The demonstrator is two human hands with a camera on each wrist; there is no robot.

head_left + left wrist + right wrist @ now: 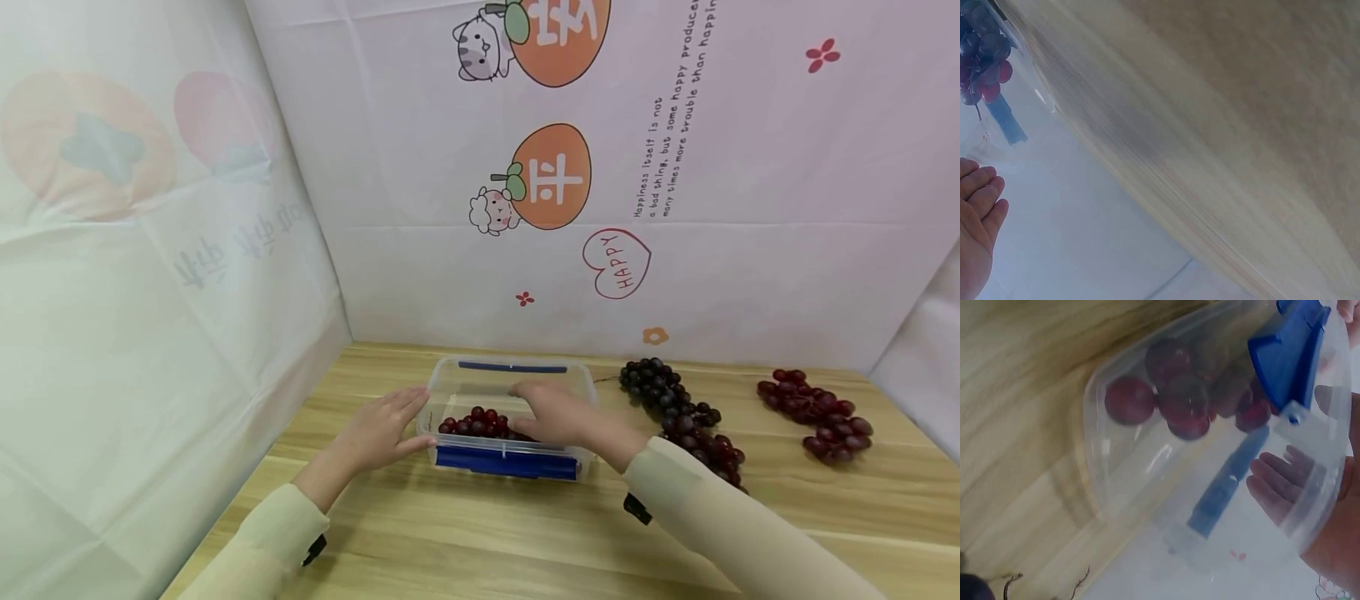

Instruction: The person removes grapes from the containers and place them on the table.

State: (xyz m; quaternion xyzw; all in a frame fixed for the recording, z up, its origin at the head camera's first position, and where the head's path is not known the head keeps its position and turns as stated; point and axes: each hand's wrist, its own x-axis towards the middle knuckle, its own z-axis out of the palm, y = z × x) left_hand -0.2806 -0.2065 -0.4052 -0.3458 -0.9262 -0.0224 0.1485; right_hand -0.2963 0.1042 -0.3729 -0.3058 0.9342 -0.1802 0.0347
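A clear plastic food container with blue clips on its long sides stands open on the wooden table, holding a bunch of red grapes. Against its left end rests my left hand, fingers extended and thumb near the front corner. The right hand reaches over the right end into the container, its thumb near the grapes. Through the plastic in the right wrist view, the fingers look loosely extended, with nothing between them. Part of that hand is hidden in the head view.
Right of the container lie a dark black bunch of grapes and a red bunch, touching, the latter partly behind the right sleeve. Another red bunch is farther right. A printed white cloth hangs behind the table.
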